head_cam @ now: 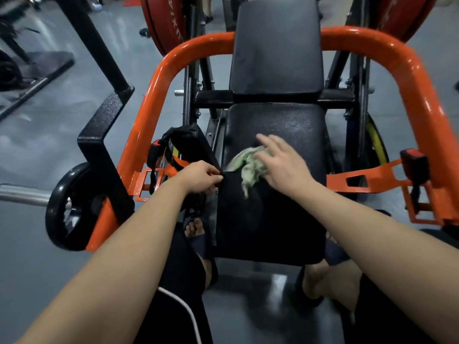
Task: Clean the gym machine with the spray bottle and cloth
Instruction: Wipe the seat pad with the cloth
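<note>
Here, right hand (280,167) flat, straight-fingered, on green cloth (248,165) atop seat pad (273,125) (left hand (201,180): pinch on pad edge).

One left hand (202,178), one right hand (282,166), one cloth (244,165), two seat pads (275,45) (275,120), one belt pad (188,142), two red plates (161,21) (402,16), two feet (196,227) (315,279).

The cloth (248,165) lies on the middle of the seat (270,227), under the right grip (280,165). The backrest (277,45) stands behind the seat. The belt (183,142) hangs just left of the seat, its near end in the left grip (201,178). A buckle (413,160) sits well to the right, a weight plate (72,207) far left.
</note>
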Action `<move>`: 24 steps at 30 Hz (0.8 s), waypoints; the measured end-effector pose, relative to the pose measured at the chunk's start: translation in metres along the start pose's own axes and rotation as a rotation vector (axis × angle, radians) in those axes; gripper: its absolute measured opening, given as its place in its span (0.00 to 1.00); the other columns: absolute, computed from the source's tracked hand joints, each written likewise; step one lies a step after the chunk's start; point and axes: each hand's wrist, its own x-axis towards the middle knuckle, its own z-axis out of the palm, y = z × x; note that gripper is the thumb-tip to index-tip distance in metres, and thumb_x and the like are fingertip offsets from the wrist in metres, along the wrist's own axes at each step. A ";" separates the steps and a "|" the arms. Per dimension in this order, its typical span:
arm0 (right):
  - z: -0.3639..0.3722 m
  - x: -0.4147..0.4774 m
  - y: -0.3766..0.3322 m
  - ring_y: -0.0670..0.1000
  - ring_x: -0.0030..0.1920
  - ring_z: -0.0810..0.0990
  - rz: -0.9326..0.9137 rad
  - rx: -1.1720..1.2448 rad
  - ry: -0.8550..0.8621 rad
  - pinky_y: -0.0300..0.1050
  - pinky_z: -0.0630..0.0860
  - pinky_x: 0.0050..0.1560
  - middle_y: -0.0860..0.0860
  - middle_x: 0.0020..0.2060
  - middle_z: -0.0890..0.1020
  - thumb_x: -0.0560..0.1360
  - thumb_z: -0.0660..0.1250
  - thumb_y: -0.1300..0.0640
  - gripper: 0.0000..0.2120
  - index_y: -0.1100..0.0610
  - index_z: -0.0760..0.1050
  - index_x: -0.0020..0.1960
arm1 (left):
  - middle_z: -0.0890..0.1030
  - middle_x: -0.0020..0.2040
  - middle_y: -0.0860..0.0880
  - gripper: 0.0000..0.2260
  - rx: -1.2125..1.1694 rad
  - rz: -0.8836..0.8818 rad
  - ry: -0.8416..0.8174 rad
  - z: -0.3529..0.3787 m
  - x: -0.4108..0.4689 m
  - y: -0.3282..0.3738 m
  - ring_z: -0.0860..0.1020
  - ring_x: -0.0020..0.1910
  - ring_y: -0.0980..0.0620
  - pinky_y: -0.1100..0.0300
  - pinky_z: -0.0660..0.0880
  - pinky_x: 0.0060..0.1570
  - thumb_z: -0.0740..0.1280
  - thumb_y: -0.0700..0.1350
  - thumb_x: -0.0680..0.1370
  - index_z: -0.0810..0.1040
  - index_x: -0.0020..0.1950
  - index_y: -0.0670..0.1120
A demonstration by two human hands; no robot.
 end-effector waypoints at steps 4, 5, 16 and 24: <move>-0.021 0.001 0.021 0.63 0.60 0.72 0.444 -0.030 -0.030 0.58 0.77 0.50 0.57 0.61 0.72 0.73 0.72 0.52 0.21 0.54 0.74 0.64 | 0.85 0.40 0.47 0.13 -0.021 0.004 0.014 -0.001 0.000 -0.001 0.83 0.36 0.53 0.70 0.73 0.31 0.66 0.47 0.84 0.80 0.65 0.42; -0.023 0.000 0.020 0.62 0.60 0.73 0.520 -0.014 -0.076 0.57 0.76 0.50 0.57 0.60 0.71 0.75 0.70 0.49 0.22 0.53 0.71 0.66 | 0.85 0.40 0.46 0.14 -0.021 0.004 0.014 -0.001 0.001 -0.002 0.83 0.36 0.52 0.69 0.74 0.31 0.67 0.47 0.83 0.80 0.65 0.42; -0.014 -0.030 -0.048 0.60 0.49 0.83 0.112 -0.132 -0.496 0.50 0.76 0.42 0.53 0.49 0.84 0.75 0.64 0.40 0.20 0.54 0.64 0.55 | 0.80 0.50 0.51 0.19 0.158 -0.023 0.025 0.000 0.008 0.000 0.79 0.47 0.50 0.55 0.77 0.45 0.70 0.59 0.79 0.76 0.63 0.48; -0.013 -0.010 -0.025 0.60 0.56 0.81 0.257 -0.055 -0.290 0.52 0.73 0.45 0.53 0.60 0.77 0.76 0.65 0.40 0.26 0.52 0.65 0.68 | 0.78 0.49 0.52 0.23 0.196 -0.018 0.022 0.002 0.003 0.009 0.77 0.51 0.51 0.56 0.72 0.46 0.69 0.63 0.78 0.74 0.62 0.46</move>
